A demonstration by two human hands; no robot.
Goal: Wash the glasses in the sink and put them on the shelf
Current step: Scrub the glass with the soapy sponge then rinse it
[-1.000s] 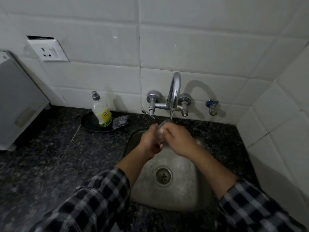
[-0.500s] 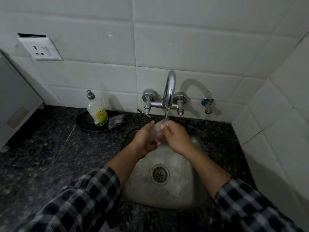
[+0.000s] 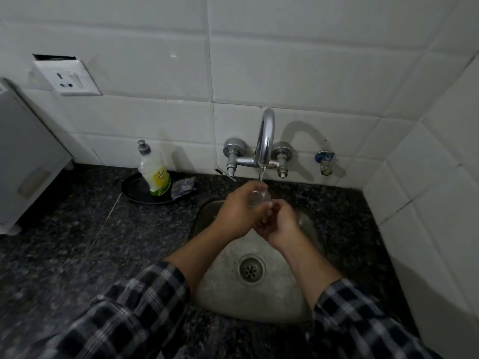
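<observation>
The glass (image 3: pixel 257 197) lies tilted under the tap (image 3: pixel 265 136), over the back edge of the sink (image 3: pixel 259 303); left hand (image 3: pixel 237 215) grips its upper end, right hand (image 3: pixel 281 225) pinches the lower.

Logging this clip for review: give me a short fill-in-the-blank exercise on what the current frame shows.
The left hand and right hand hold the glass under the tap, from which ____ runs.
The soap bottle stands on a ____ plate.
The sink lies to the bottle's ____.
Missing: water; black; right.
</observation>
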